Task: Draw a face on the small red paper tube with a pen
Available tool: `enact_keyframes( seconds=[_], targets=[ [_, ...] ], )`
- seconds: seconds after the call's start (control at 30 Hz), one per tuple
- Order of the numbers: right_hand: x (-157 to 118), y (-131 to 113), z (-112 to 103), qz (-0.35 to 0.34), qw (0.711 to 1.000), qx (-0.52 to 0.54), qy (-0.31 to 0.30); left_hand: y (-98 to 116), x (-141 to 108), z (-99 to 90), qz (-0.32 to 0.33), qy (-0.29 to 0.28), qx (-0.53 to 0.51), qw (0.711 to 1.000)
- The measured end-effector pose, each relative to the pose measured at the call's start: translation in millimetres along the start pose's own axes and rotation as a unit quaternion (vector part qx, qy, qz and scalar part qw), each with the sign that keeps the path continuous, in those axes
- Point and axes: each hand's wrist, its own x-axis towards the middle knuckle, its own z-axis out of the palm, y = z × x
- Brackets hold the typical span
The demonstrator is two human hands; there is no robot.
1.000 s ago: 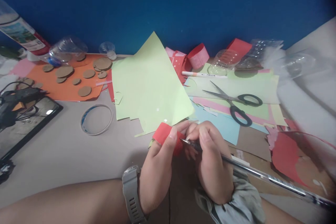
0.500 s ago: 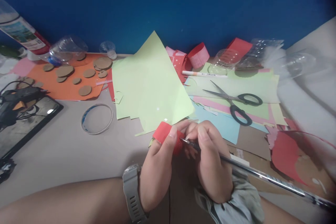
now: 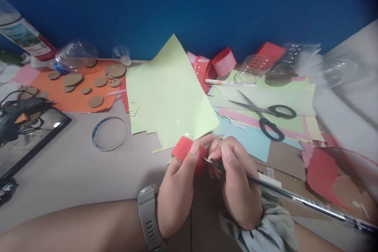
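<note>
Between the thumb and fingers of my left hand (image 3: 178, 187) is a curled strip of red paper (image 3: 182, 148), close to the table's front edge. My right hand (image 3: 238, 181) is closed around a slim ballpoint pen (image 3: 283, 193). The pen's tip touches or nearly touches the right part of the red strip; I cannot tell which. Its shaft slants down to the right. Some of the fingers on both hands are hidden behind the paper and the thumbs. Just beyond my hands lies a large pale green sheet (image 3: 168, 90).
Scissors (image 3: 260, 112) and a white marker (image 3: 230, 83) rest on coloured papers at right. A tape roll (image 3: 109, 134) lies left of the green sheet. Cardboard discs (image 3: 96, 101) sit on orange paper (image 3: 63, 98). Clear plastic bottle pieces (image 3: 77, 53) line the blue wall (image 3: 189, 4).
Almost nothing differs. The pen tip has shifted very slightly against the red paper strip, and both hands keep their hold.
</note>
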Motion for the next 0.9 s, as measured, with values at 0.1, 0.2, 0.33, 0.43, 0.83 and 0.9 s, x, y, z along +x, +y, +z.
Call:
enact_keyframes(
  seconds=[0.1, 0.2, 0.33, 0.43, 0.83, 0.9],
  targets=[
    [0.6, -0.4, -0.3, 0.0, 1.0, -0.002, -0.001, -1.2, 0.4, 0.3, 0.001, -0.007, 0.01, 1.0],
    [1.5, -1.7, -0.7, -0.015, 1.0, -0.016, -0.01, -2.4, 1.0, 0.1, 0.005, -0.003, 0.001, 1.0],
    [3.0, -4.4, -0.6, -0.024, 0.999, -0.025, -0.023, -1.2, 0.0, -0.4, 0.011, -0.001, -0.005, 1.0],
    [2.7, -5.2, 0.7, -0.007, 1.0, -0.011, -0.006, -0.3, -1.2, -0.2, 0.017, -0.007, 0.014, 1.0],
    [2.6, -2.6, 0.9, -0.032, 0.999, -0.027, 0.0, -1.6, -0.6, -0.8, -0.02, 0.014, -0.005, 1.0],
    [2.6, -2.1, 0.8, -0.031, 0.999, -0.02, -0.001, -0.7, -0.2, -0.1, -0.017, 0.019, 0.003, 1.0]
  ],
)
